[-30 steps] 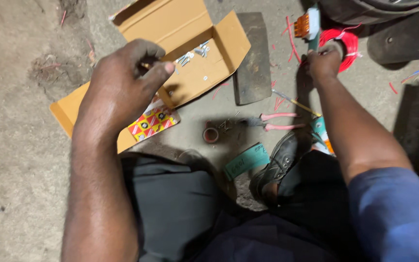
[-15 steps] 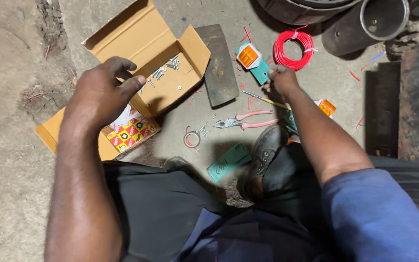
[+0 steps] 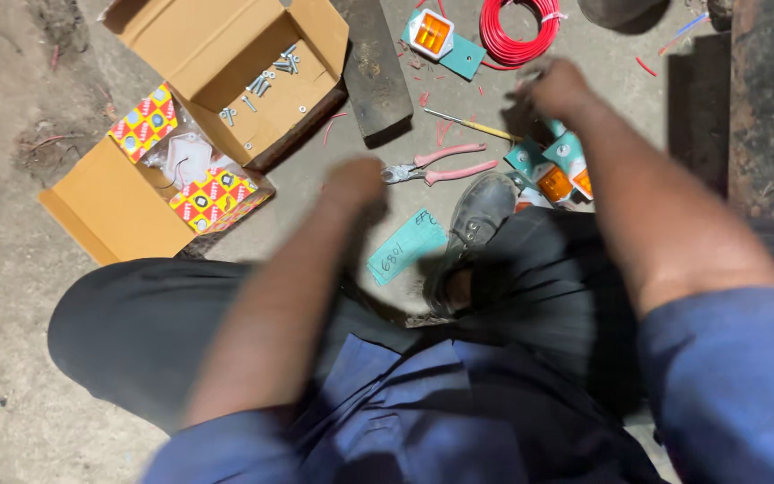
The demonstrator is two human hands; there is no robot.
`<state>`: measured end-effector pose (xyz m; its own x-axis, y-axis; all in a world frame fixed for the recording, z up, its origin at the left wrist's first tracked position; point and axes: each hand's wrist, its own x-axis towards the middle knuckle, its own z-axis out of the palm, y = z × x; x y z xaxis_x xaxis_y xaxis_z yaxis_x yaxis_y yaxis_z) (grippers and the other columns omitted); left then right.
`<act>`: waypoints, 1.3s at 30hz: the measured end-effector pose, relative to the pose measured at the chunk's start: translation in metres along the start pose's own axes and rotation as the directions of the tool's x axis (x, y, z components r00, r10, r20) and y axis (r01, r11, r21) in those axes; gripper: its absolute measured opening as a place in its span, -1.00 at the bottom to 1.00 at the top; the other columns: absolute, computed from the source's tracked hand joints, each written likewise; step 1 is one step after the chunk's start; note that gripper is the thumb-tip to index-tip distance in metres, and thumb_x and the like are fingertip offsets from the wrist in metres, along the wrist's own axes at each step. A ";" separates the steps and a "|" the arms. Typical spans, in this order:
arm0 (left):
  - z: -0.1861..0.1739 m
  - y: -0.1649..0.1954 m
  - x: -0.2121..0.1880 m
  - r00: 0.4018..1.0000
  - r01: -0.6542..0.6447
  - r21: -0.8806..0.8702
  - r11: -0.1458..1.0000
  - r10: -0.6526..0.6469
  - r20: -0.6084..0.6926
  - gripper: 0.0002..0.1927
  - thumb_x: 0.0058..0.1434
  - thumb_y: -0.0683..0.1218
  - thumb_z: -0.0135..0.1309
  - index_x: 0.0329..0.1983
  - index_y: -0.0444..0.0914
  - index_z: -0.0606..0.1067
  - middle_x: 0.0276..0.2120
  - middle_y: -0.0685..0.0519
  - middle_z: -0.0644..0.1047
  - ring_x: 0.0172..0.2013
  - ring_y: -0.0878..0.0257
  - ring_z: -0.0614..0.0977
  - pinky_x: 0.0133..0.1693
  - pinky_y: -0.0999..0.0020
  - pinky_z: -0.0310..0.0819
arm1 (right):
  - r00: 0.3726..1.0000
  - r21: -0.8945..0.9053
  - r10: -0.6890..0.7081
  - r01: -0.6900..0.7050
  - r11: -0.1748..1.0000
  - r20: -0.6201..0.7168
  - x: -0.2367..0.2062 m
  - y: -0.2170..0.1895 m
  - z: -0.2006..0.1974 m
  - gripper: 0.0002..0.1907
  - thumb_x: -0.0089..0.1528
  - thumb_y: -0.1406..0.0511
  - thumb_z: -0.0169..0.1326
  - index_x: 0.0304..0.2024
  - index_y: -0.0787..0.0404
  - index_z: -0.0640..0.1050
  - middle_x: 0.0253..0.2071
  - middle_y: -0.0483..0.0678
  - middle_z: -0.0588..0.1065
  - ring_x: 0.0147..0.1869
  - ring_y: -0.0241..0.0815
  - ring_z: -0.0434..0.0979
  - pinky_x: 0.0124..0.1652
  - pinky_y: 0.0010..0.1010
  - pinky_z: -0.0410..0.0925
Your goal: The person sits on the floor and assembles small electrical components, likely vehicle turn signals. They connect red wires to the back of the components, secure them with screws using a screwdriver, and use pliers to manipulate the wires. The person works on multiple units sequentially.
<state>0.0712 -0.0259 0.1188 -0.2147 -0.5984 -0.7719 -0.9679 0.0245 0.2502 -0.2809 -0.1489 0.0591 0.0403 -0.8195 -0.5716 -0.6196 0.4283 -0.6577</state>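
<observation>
Above the concrete floor (image 3: 11,269), the blurred left hand (image 3: 356,182) hovers beside pink-handled pliers (image 3: 445,166) while the right hand (image 3: 559,88) nears a red wire coil (image 3: 517,31); neither grip can be told.

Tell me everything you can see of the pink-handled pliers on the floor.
The pliers lie flat on the concrete floor, grey metal head pointing left, two pink-sleeved handles spread slightly apart toward the right. The left hand, blurred, hovers just beside the head; whether it touches cannot be told. A dark plank lies above them, a thin yellow-handled tool just beyond, and a black shoe below the handle ends. The jaws look nearly shut.
</observation>
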 end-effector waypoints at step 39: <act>0.129 -0.036 0.019 0.956 0.089 -0.756 0.649 -0.268 -0.117 -0.34 0.04 0.29 0.31 -0.19 -0.43 0.65 -0.26 -0.25 0.65 -0.16 -0.04 0.75 -0.07 0.17 0.60 | 0.917 -0.548 -0.151 0.345 0.762 0.368 -0.015 -0.031 0.157 -0.50 0.03 0.09 0.35 -0.03 0.16 0.64 -0.09 0.11 0.62 0.00 0.07 0.62 0.01 -0.18 0.43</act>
<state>0.0847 0.0654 0.0196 0.0691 -0.6726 -0.7368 -0.5480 -0.6427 0.5353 -0.1394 -0.0901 0.0117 0.4191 -0.6767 -0.6053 -0.8876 -0.1650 -0.4301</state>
